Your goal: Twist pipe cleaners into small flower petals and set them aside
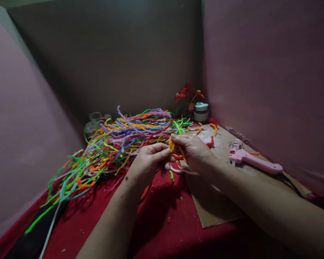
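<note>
Both hands meet near the middle of the view, above the front of the pile. My left hand (153, 157) is closed, its thumb and fingertips pinching the left side of a yellow-orange fuzzy piece (172, 145). From the right, my right hand (192, 149) pinches the top of the same piece between thumb and finger. A strand of the same colour hangs below the right fingers. Just behind and to the left lies a large pile of colourful pipe cleaners (135, 133). The fingers partly hide the held piece.
A pink glue gun (255, 160) rests on a cardboard sheet (213, 207) at the right, with short red and orange pieces. Behind stand a lidded jar (201, 112) and red and orange fuzzy flowers (187, 94). Red cloth (162, 223) covers the table.
</note>
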### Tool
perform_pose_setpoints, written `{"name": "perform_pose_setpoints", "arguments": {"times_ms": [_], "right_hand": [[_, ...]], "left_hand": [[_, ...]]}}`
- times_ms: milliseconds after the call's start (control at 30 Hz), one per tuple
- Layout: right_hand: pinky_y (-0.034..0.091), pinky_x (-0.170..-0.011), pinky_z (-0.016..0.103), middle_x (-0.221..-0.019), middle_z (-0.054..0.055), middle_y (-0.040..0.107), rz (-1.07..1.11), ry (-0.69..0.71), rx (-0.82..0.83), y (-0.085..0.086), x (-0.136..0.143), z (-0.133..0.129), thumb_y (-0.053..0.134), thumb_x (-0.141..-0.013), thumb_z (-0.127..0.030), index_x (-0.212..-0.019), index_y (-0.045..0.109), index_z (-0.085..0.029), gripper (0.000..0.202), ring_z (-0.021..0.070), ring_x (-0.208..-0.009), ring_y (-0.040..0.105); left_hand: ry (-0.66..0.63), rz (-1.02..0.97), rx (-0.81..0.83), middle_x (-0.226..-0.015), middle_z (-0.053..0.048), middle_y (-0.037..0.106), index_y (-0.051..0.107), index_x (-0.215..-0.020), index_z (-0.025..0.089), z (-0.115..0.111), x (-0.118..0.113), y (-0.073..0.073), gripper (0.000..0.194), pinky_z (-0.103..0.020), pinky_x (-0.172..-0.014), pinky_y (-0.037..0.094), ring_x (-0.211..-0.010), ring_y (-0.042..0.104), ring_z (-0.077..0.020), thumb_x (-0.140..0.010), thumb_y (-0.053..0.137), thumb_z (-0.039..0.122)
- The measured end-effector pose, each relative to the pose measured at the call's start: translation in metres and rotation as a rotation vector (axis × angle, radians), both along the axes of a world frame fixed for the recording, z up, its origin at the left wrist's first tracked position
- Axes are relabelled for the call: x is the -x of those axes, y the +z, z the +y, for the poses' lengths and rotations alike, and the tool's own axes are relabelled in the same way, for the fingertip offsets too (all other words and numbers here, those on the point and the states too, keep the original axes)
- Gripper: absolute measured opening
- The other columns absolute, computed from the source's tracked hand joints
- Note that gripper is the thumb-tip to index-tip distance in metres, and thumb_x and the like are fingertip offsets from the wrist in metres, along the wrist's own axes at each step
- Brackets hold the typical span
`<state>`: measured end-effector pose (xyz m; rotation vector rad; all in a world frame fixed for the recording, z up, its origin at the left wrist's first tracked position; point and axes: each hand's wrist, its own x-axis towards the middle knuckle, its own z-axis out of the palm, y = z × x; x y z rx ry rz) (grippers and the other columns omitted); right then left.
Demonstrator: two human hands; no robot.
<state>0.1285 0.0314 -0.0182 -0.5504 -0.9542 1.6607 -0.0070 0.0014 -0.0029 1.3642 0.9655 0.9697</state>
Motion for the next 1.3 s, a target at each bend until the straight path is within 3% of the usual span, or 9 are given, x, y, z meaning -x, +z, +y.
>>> {"name": "perform_pose_setpoints", "arguments": {"times_ms": [133, 333, 500, 733, 833, 1133, 1233, 1300], "right_hand": [[0.026, -0.043, 0.022, -0.05, -0.004, 0.048, -0.121, 0.007, -0.077, 0.001, -0.003, -0.001, 0.065, -0.069, -0.039, -0.06, 0.052, -0.015, 0.029, 0.006, -0.042, 0.038], [0.022, -0.04, 0.02, -0.051, -0.004, 0.049, -0.272, 0.014, -0.132, 0.004, -0.007, -0.006, 0.063, -0.061, -0.013, -0.062, 0.057, -0.013, 0.006, 0.0034, -0.04, 0.034], [0.026, -0.037, 0.021, -0.052, -0.002, 0.053, -0.313, 0.092, -0.187, 0.0, -0.005, -0.004, 0.061, -0.064, -0.015, -0.066, 0.058, -0.013, 0.004, 0.0053, -0.039, 0.039], [0.038, -0.045, 0.022, -0.054, -0.003, 0.054, -0.195, 0.009, -0.138, 0.004, -0.002, -0.007, 0.067, -0.062, -0.018, -0.065, 0.054, -0.013, 0.015, 0.0063, -0.044, 0.047], [0.041, -0.047, 0.023, -0.057, -0.002, 0.057, -0.19, -0.092, -0.147, 0.003, -0.002, -0.006, 0.067, -0.066, -0.024, -0.068, 0.051, -0.015, 0.018, 0.0082, -0.046, 0.051], [0.041, -0.049, 0.023, -0.057, -0.004, 0.051, -0.455, -0.433, -0.455, -0.002, -0.001, -0.005, 0.062, -0.07, -0.024, -0.066, 0.048, -0.017, 0.016, 0.0089, -0.051, 0.05], [0.04, -0.049, 0.023, -0.059, -0.004, 0.051, -0.516, -0.443, -0.498, -0.002, -0.001, -0.007, 0.062, -0.071, -0.025, -0.066, 0.05, -0.017, 0.015, 0.0086, -0.052, 0.049], [0.04, -0.047, 0.023, -0.057, -0.004, 0.052, -0.485, -0.372, -0.42, 0.0, -0.001, -0.008, 0.063, -0.069, -0.027, -0.065, 0.05, -0.017, 0.017, 0.0085, -0.049, 0.048]], "left_hand": [[0.116, 0.018, -0.065, -0.061, -0.002, 0.06, 0.06, -0.073, 0.011, 0.001, 0.0, 0.001, 0.02, -0.017, -0.037, 0.036, -0.041, 0.046, -0.0056, -0.073, 0.061, 0.031], [0.317, -0.006, -0.093, -0.054, 0.0, 0.058, 0.059, -0.072, 0.012, 0.002, -0.002, 0.004, 0.016, -0.017, -0.032, 0.034, -0.036, 0.043, -0.006, -0.07, 0.062, 0.028], [0.329, 0.103, -0.15, -0.045, 0.003, 0.052, 0.057, -0.069, 0.013, 0.003, -0.001, 0.001, 0.012, -0.017, -0.032, 0.033, -0.033, 0.041, -0.0064, -0.07, 0.06, 0.025], [0.36, 0.162, -0.168, -0.045, 0.003, 0.053, 0.057, -0.068, 0.014, 0.002, -0.002, 0.004, 0.014, -0.017, -0.031, 0.031, -0.031, 0.041, -0.0063, -0.069, 0.061, 0.027], [0.357, 0.165, -0.191, -0.047, 0.002, 0.055, 0.056, -0.064, 0.014, 0.001, -0.003, 0.003, 0.012, -0.017, -0.031, 0.032, -0.032, 0.042, -0.0062, -0.069, 0.06, 0.025], [0.389, 0.171, -0.243, -0.049, 0.004, 0.055, 0.052, -0.069, 0.016, -0.002, -0.01, -0.001, 0.004, -0.018, -0.03, 0.035, -0.033, 0.046, -0.0086, -0.068, 0.055, 0.019], [0.403, 0.195, -0.326, -0.049, 0.006, 0.055, 0.052, -0.075, 0.018, 0.0, -0.011, -0.006, 0.006, -0.018, -0.032, 0.037, -0.034, 0.048, -0.0087, -0.07, 0.055, 0.019], [0.389, 0.196, -0.361, -0.049, 0.007, 0.054, 0.052, -0.079, 0.018, 0.0, -0.011, -0.008, 0.007, -0.017, -0.034, 0.038, -0.035, 0.048, -0.0082, -0.072, 0.055, 0.019]]}}
